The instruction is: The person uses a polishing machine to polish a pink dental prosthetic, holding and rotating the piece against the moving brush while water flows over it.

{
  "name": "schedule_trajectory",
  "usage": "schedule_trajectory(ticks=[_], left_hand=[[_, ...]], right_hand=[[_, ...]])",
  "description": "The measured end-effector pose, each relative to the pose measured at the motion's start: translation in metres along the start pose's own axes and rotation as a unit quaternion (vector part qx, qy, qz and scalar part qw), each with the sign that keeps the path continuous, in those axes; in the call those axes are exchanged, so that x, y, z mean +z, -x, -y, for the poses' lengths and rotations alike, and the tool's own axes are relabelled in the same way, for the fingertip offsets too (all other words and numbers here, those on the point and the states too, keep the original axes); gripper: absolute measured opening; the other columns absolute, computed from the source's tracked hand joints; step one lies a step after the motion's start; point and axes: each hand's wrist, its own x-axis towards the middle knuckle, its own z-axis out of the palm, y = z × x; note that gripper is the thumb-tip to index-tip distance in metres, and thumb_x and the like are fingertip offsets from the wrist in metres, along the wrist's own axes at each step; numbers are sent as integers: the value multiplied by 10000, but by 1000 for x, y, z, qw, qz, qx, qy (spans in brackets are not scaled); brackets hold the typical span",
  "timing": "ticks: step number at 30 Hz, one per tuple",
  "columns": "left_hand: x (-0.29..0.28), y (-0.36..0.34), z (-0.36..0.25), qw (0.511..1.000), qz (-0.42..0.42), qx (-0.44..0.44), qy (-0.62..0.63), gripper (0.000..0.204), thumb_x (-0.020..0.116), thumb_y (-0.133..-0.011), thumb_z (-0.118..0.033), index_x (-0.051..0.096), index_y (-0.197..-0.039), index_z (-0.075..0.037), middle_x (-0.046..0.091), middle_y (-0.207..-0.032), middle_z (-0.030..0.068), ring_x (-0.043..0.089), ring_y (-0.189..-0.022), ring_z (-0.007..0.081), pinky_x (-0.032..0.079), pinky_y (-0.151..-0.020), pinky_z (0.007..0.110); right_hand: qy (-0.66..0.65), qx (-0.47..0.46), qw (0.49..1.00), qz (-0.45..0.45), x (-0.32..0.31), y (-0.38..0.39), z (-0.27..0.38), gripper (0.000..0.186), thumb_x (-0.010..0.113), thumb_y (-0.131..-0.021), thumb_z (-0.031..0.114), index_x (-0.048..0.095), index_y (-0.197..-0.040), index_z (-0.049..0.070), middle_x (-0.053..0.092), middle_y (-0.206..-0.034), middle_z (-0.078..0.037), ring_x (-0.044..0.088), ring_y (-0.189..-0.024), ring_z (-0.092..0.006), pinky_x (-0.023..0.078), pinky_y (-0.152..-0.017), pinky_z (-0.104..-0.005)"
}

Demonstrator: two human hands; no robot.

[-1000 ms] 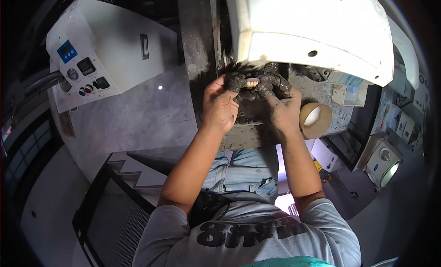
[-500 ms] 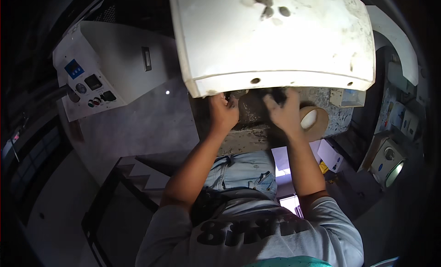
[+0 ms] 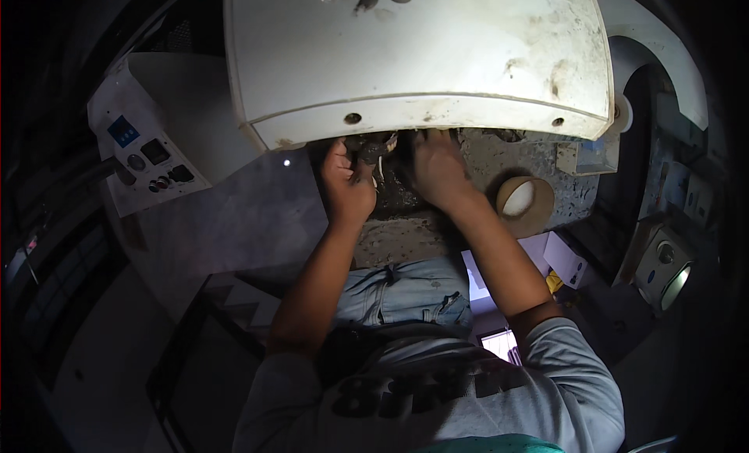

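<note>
Both my hands work under the front edge of a white, stained machine hood [image 3: 421, 63], over a dark, dirty work surface [image 3: 402, 238]. My left hand [image 3: 349, 189] has its fingers curled up beside a small dark, lumpy piece [image 3: 373, 150] that has a pale strip hanging by it. What the fingers pinch is partly hidden in shadow. Just right of it, my right hand [image 3: 439, 168] reaches beneath the hood's lip. Motion smears it, and its fingertips are out of sight.
A round brown bowl with a white inside [image 3: 521, 197] stands right of my right forearm. Farther right is a small pale box [image 3: 589, 157]. A machine with a control panel [image 3: 148, 157] stands at left. An open white box [image 3: 558, 258] lies below the bowl.
The hood has shifted left and slightly up in view. Both hands appear farther left, and my right hand has come closer to my left, its fingers now under the hood's edge.
</note>
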Motion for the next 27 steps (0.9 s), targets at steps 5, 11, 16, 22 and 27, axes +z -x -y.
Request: schedule_trajectory(ticks=[5,11,16,22,27], left_hand=[[3,1,-1,990,-35,-82,108,240,576,-897,104,598,-1131,53,672,-1085,93,626,-969,121,481,-874,235],[6,2,3,983,-13,-113,141,235,628,-911,51,604,-1144,49,675,-1036,55,607,-917,92,473,-825,220],[10,2,16,990,-12,-111,82,157,627,-903,59,635,-1057,32,688,-1001,72,638,-860,108,509,-791,234],[27,0,22,992,-26,-110,51,143,616,-897,75,655,-1028,31,694,-958,51,634,-838,84,514,-758,232],[42,-11,24,982,-78,-122,123,182,576,-877,115,665,-1018,43,697,-941,63,640,-811,97,517,-751,234]], right_hand=[[9,42,998,-51,31,39,10,308,490,-869,6,646,-1133,-18,465,-1364,-273,523,-1192,-422,517,-934,-481],[-171,-1,982,79,1,48,-26,309,642,-729,-20,684,-1033,-58,710,-990,-204,702,-872,-352,551,-826,-383],[-515,-72,837,-169,-40,53,-9,372,652,-740,1,677,-1111,12,683,-1031,-233,696,-896,-330,531,-820,-332],[-349,-81,914,-190,-17,27,-15,322,641,-770,12,677,-1089,-9,683,-1022,-225,692,-889,-349,538,-802,-359],[-324,-57,911,-248,-8,14,-29,276,609,-733,-70,697,-990,-24,677,-945,-236,664,-831,-409,532,-746,-406]])
